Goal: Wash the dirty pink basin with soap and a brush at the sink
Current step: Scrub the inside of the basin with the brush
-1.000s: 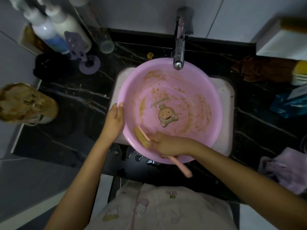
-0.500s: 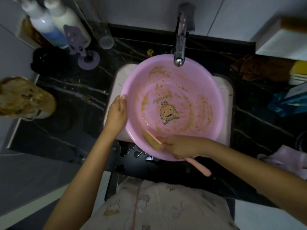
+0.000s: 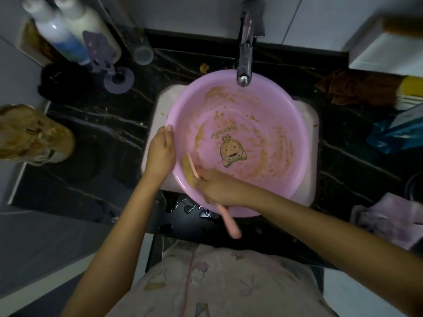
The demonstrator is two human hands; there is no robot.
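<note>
– Pink round plastic basin [image 3: 299,124]: where does it sit, and how far have I got?
– It sits in the white square sink [image 3: 160,104], with its far rim under the chrome tap [image 3: 244,58]. I see no water running from the tap. Your left hand [image 3: 160,152] grips the near-left rim. Your right hand [image 3: 217,191] is closed round the pink-handled brush [image 3: 227,221]. Its yellowish bristle head lies against the inner wall, just beside your left hand.
– So how much is clean?
– Little, by my judgement. Brown smears [image 3: 200,138] ring the floor and climb the far wall under the tap, all round the cartoon figure [image 3: 231,152] printed in the middle. I see no foam anywhere, so I can't tell whether soap has gone on. The brush is at 1 patch of the near-left wall, and the rest looks unscrubbed.
– What's left?
– Nearly all of it, I'd say: scrubbing the floor and walls, then a rinse. The 2 white bottles [image 3: 68,35] at the back left may hold soap, but their labels are too blurred to read.
</note>
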